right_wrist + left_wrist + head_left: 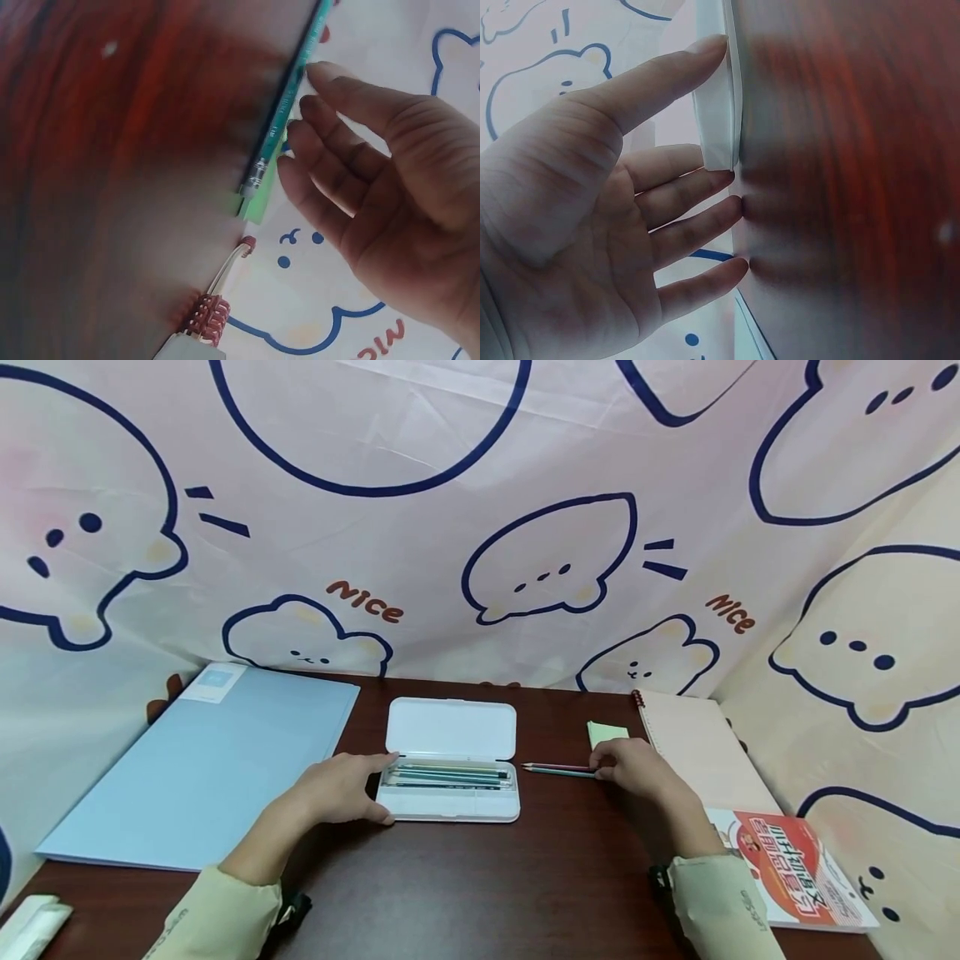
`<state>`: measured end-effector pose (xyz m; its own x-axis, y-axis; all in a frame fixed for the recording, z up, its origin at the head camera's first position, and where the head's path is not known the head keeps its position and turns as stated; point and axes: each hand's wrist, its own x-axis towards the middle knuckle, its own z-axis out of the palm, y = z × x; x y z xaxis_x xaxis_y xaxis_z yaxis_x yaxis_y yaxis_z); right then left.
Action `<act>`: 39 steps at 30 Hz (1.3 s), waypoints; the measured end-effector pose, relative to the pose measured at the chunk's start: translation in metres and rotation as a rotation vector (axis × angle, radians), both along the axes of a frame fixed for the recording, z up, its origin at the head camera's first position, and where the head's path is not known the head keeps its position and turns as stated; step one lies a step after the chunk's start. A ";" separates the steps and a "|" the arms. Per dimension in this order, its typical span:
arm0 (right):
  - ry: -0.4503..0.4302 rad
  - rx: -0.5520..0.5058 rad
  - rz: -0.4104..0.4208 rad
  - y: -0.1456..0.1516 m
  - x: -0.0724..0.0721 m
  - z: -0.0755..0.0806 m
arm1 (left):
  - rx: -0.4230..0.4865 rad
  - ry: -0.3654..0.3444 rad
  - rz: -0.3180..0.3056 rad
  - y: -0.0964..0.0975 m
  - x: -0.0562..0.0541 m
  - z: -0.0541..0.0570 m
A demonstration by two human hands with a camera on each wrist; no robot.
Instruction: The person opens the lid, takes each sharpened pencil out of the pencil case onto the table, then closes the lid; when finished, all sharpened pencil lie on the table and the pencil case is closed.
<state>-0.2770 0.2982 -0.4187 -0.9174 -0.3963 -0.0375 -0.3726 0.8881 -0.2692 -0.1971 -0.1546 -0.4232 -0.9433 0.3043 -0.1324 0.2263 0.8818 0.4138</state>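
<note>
A white pencil case (448, 806) lies with its lid (452, 728) raised back, several pencils (450, 776) side by side inside. My left hand (341, 789) holds its left end, thumb at the front corner and index finger at the back; in the left wrist view the other fingers spread out below the case (716, 127). To the right of the case lie two pencils, one green (558, 771) and one dark reddish. My right hand (633, 766) pinches their right ends. In the right wrist view, thumb and fingertips meet the green pencil (289, 97) near its eraser end.
Pale green sticky notes (606, 732) lie behind my right hand. A spiral notebook (705, 752) and a red-and-white book (798, 868) are at the right. A large light blue folder (247, 752) covers the left, with a white packet (33, 927) at the near-left corner. Printed cloth (420, 552) surrounds the table.
</note>
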 end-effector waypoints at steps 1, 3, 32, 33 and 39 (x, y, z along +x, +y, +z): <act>-0.001 -0.033 -0.010 0.000 0.001 0.001 | 0.000 0.000 0.000 0.000 0.000 0.000; 0.002 -0.114 -0.007 -0.002 0.004 0.003 | -0.003 -0.002 0.001 0.000 0.000 0.000; -0.185 -0.076 0.312 -0.149 0.019 0.006 | -0.003 -0.012 0.020 0.000 0.003 0.003; -0.181 -0.087 0.314 -0.147 0.019 0.006 | -0.004 -0.014 0.019 0.000 0.003 0.003; -0.140 -0.197 0.279 -0.127 0.015 0.004 | -0.005 -0.025 0.021 0.000 0.003 0.003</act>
<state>-0.2621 0.1710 -0.4150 -0.7646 -0.6424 -0.0530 -0.5403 0.6836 -0.4907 -0.1941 -0.1542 -0.4198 -0.9459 0.2836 -0.1577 0.1971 0.8883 0.4149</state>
